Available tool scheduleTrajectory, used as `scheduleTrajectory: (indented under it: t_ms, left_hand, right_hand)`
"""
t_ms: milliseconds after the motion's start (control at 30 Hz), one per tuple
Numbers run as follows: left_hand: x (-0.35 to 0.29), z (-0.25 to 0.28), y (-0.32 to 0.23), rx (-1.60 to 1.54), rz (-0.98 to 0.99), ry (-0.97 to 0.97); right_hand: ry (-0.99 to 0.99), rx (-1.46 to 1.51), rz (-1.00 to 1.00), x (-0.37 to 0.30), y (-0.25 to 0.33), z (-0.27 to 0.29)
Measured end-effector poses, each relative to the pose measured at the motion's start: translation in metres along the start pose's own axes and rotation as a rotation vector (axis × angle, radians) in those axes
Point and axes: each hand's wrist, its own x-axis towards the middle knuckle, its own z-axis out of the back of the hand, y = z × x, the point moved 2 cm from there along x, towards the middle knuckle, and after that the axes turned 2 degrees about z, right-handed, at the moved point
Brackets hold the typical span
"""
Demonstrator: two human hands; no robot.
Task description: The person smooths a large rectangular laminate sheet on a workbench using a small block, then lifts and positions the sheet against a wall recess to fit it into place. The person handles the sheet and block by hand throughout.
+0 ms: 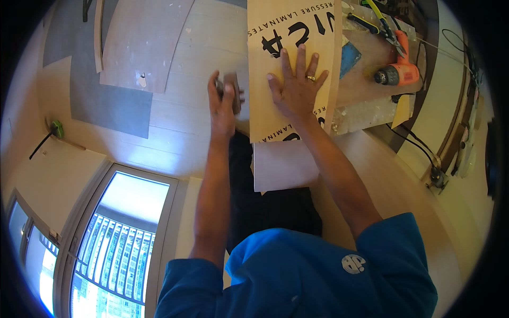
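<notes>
A yellowish laminate sheet point(263, 100) with black print lies in front of me, its left edge running away from me. My right hand point(297, 93) rests flat on it, fingers spread, a ring on one finger. Just left of that edge, my left hand point(220, 114) is closed around a small brown block point(234, 94), which looks like a sanding block. The block appears apart from the sheet, though how far cannot be told. A paler, plain panel point(283, 168) shows from under the sheet's near end.
At the right lie an orange heat gun point(407, 71), yellow-green-handled pliers point(383, 24) and a blue scrap point(349, 58). Cables point(419, 143) hang along the right side. Grey sheets point(114, 108) and a brown board point(140, 40) lie far left. A glazed door point(119, 233) stands near left.
</notes>
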Motion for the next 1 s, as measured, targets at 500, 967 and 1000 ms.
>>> scheduleTrajectory:
  t_ms: [500, 967, 1000]
  left_hand:
    - [-0.026, -0.024, 0.001, 0.345, -0.202, -0.019]
    - [-0.026, -0.020, 0.005, 0.364, -0.215, -0.020]
    - [-0.062, -0.005, 0.030, 0.347, -0.182, -0.002]
  right_hand:
    - [-0.076, -0.023, 0.049, -0.002, 0.002, -0.002]
    - [0.028, -0.020, 0.008, 0.002, 0.004, 0.005]
    - [0.035, -0.029, 0.006, 0.000, 0.002, 0.004]
